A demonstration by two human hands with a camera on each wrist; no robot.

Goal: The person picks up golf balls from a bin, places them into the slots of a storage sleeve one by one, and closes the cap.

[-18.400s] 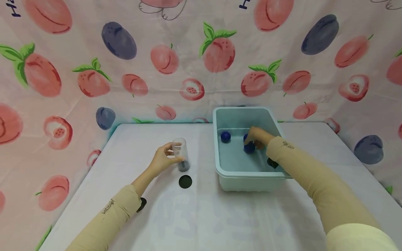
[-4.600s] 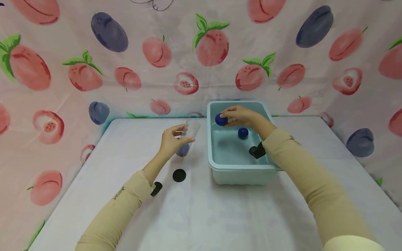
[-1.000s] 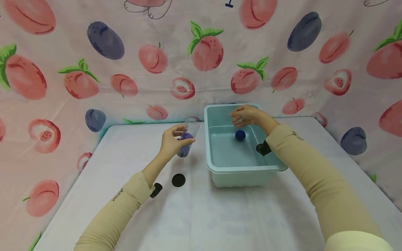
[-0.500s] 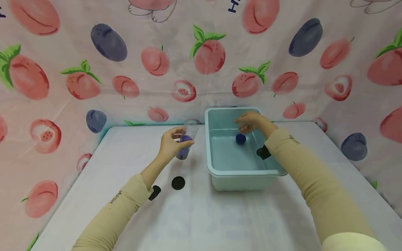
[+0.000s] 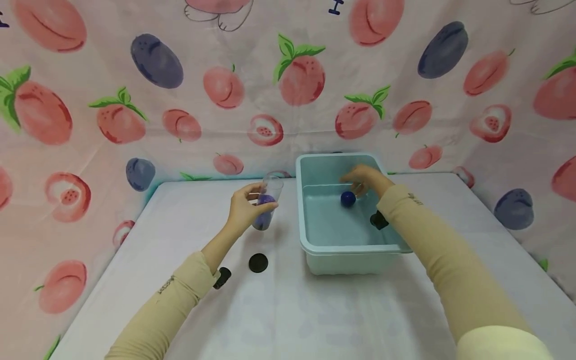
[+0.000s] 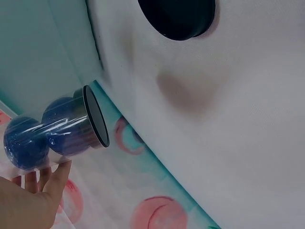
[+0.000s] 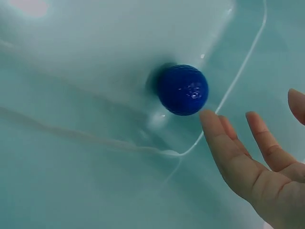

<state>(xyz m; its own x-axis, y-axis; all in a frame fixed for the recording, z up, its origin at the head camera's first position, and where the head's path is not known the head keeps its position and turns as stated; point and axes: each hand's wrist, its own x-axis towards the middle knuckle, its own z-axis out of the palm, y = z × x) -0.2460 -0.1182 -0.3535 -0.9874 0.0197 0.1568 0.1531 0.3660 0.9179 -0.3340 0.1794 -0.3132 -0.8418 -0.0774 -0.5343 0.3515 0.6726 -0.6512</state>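
Observation:
My left hand (image 5: 243, 207) grips a clear plastic cylinder (image 5: 275, 185), slightly tilted, just left of the bin. Two blue balls (image 6: 26, 143) sit inside it in a row, and a black cap (image 6: 97, 117) covers its bottom end in the left wrist view. Inside the light blue bin (image 5: 351, 248), my right hand (image 5: 366, 180) hovers with loosely spread fingers and holds nothing. One shiny blue ball (image 7: 183, 89) lies on the bin floor close to its fingertips; a small gap seems to separate them.
A black round lid (image 5: 258, 263) lies on the white table (image 5: 288, 310) in front of the cylinder. Behind the table hangs a fruit-print cloth (image 5: 265, 100). Bin walls surround the right hand. A small black device (image 5: 222, 278) shows at the left cuff.
Several seconds ago my right hand held a ball over the bin; now a second ball sits in the cylinder. Since then the empty right hand has lowered toward the ball left in the bin.

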